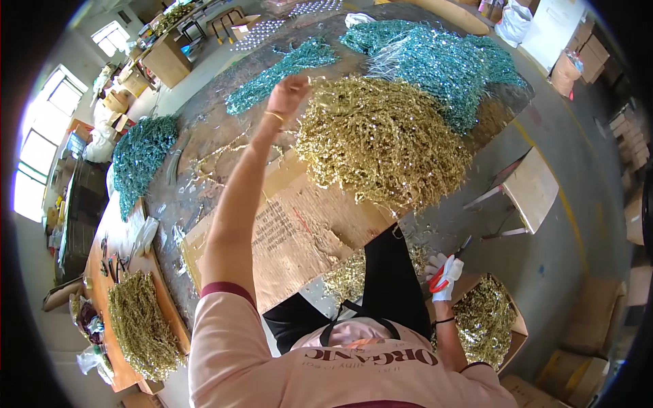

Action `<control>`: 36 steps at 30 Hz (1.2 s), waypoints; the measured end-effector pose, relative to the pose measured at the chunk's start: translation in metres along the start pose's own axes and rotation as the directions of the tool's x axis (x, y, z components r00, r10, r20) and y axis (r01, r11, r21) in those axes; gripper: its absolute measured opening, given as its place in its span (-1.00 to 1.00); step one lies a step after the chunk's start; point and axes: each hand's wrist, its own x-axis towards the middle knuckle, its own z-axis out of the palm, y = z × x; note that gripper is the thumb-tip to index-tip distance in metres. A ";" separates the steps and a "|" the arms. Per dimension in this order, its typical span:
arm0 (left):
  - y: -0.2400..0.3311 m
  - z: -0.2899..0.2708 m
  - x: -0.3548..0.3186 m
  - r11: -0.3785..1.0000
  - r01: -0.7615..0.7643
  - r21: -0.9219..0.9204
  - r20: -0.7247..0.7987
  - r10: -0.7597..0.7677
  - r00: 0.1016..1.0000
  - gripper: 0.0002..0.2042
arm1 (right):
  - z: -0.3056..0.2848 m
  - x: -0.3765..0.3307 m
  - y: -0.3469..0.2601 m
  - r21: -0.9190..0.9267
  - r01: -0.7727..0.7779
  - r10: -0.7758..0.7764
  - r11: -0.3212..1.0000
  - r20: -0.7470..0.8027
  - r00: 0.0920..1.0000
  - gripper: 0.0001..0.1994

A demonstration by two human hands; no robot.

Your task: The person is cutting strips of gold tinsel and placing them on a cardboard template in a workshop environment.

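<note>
My bare left hand (288,96), with a thin gold bracelet at the wrist, reaches over the table to the left edge of a big heap of gold glitter sprigs (388,143). Its fingers are curled closed; what they hold, if anything, is too small to make out. Low at my right side, my right hand (445,277) in a white glove is closed round red-handled scissors (439,280), their dark tip pointing up and away. Under the gold heap lies a flattened cardboard sheet (306,231), its near edge by my lap.
Teal glitter bunches (435,61) lie behind the gold heap, with another teal bunch (141,160) at the left. More gold sprigs (141,326) rest on a wooden board at lower left. A gold-filled carton (520,330) stands beside my right arm; a stool (527,190) is to the right.
</note>
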 end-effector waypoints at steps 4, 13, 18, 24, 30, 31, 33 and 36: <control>-0.040 0.011 -0.004 0.950 0.257 0.179 -0.351 -0.182 0.918 -0.60 | 0.031 -0.008 0.008 -0.226 -0.018 -0.041 0.974 -0.256 0.966 -0.58; 0.004 0.043 0.029 0.907 0.413 -0.086 -0.248 -0.421 0.873 -0.68 | 0.028 -0.019 -0.016 0.037 -0.088 0.093 0.995 -0.184 0.978 -0.70; 0.024 0.021 0.043 0.996 0.024 0.084 -0.295 0.002 0.956 -0.88 | 0.023 -0.013 -0.018 0.209 -0.175 0.169 0.962 0.044 0.985 -0.69; 0.169 0.029 0.013 0.913 -0.392 -0.112 -0.287 0.348 0.892 -0.88 | 0.083 0.001 0.014 -0.477 -0.092 -0.285 0.874 -0.657 0.698 -0.69; 0.216 0.042 -0.044 0.725 -0.650 0.228 -0.478 0.665 0.574 -0.87 | 0.024 -0.002 -0.015 0.153 -0.159 0.136 0.975 0.152 0.979 -0.71; 0.200 0.049 -0.057 0.782 -0.550 0.294 -0.426 0.622 0.657 -0.88 | 0.027 -0.008 -0.021 -0.071 -0.078 0.081 0.994 0.042 0.996 -0.70; 0.171 0.059 -0.095 0.846 -0.347 0.405 -0.334 0.490 0.805 -0.84 | 0.069 -0.008 -0.009 -0.349 0.045 -0.156 0.936 -0.296 0.942 -0.65; 0.119 0.063 -0.161 0.900 -0.256 0.354 -0.211 0.343 0.915 -0.81 | 0.087 -0.010 -0.029 -0.501 0.075 -0.277 0.862 -0.341 0.898 -0.51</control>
